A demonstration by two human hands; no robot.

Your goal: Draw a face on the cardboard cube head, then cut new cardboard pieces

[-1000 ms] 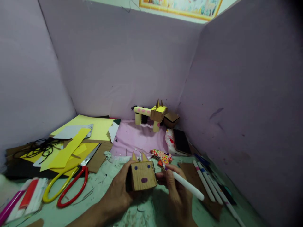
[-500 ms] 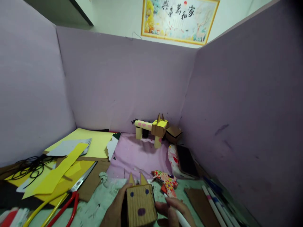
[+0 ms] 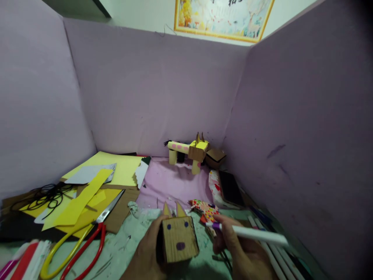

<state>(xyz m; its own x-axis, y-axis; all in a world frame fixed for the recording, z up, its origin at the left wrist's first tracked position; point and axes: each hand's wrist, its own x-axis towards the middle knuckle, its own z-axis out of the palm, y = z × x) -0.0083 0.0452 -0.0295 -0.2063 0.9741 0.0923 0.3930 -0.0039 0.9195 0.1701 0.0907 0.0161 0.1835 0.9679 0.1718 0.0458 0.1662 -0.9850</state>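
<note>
Left of the right hand: a small cardboard box head (image 3: 180, 235), its marked face turned to the viewer and its two pointed ears (image 3: 180, 211) standing up along the top edge.

Left hand (image 3: 147, 249): wrapped around the near left side of the box head, holding it up; the fingers behind and beneath are hidden.

Right hand (image 3: 244, 251): pinching a white felt-tip marker (image 3: 260, 235) between thumb and fingers, the barrel passing out over the hand.

Marker axis: nearly sideways, the purple-collared tip (image 3: 207, 224) to the left, the blunt end to the right and slightly lower.

Tip to box: just right of the box head's upper right edge, aimed towards it and apparently not touching.

Nearer hand: the left, already against the cardboard; the right is nearby, with a gap between its fingers and the box.

Face marks: two dark blue dots (image 3: 169, 226) high up and one purple oval (image 3: 180, 245) below, all facing away from the left palm.

Beyond the right fingertips: a floral-patterned glue gun (image 3: 210, 210).

Farther out, ahead of both hands: a standing yellow toy animal (image 3: 178, 147) with pink spots.

Left of the left hand: scissors (image 3: 107, 212), handles red and yellow.
</note>
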